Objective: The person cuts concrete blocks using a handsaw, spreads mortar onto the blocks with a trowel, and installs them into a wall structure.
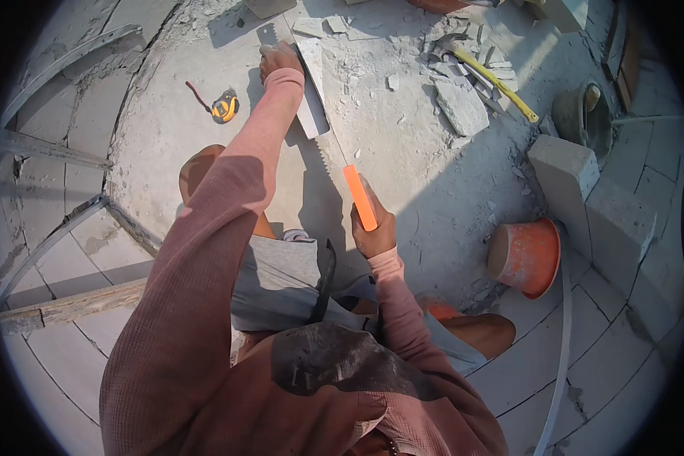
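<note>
My right hand [375, 228] is wrapped round the orange handle of a handsaw [359, 196]. The saw's thin blade runs away from me, nearly edge-on, along the right side of a narrow white block [311, 91]. Whether its teeth are in the block cannot be made out. At the far left side of that block, my left hand [280, 64] has its fingers curled on it, partly hidden by the wrist. A yellow and black tape measure [224, 106] lies on the floor, left of my left forearm.
A yellow-handled hammer [501, 85] rests on broken slabs [462, 106] at the far right. Light blocks [562, 163] stand along the right, near a dark bucket [584, 121] and a tipped orange bucket [528, 257]. A wooden plank [76, 305] lies at left.
</note>
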`<state>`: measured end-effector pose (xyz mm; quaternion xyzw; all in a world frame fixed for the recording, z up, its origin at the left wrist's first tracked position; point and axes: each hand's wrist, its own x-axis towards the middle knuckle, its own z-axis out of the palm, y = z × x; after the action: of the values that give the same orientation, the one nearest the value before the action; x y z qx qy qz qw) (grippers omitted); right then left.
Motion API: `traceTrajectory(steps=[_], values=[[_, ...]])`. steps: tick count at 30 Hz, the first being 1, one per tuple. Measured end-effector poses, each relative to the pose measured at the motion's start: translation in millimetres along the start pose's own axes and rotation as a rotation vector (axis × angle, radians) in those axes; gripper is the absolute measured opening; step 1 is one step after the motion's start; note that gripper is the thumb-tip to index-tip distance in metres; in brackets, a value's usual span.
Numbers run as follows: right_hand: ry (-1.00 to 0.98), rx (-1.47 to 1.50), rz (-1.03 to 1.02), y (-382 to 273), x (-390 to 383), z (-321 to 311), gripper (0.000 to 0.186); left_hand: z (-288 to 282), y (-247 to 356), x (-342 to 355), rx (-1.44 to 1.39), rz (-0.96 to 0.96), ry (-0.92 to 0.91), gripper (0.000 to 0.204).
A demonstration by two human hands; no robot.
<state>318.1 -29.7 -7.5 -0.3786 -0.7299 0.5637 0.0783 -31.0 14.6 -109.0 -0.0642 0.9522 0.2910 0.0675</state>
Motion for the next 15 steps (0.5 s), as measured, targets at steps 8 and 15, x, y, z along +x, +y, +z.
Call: traceTrajectory(steps=[8, 15], values=[[-0.002, -0.215, -0.149, 5.3, -144.3, -46.1, 0.053, -9.4, -7.4, 15.7, 0.034, -0.044, 0.015, 0.046], [0.012, -0.104, -0.090, 5.0, 13.7, 6.1, 0.053, 6.8, -3.7, 0.2, 0.055, 0.000, -0.003, 0.045]])
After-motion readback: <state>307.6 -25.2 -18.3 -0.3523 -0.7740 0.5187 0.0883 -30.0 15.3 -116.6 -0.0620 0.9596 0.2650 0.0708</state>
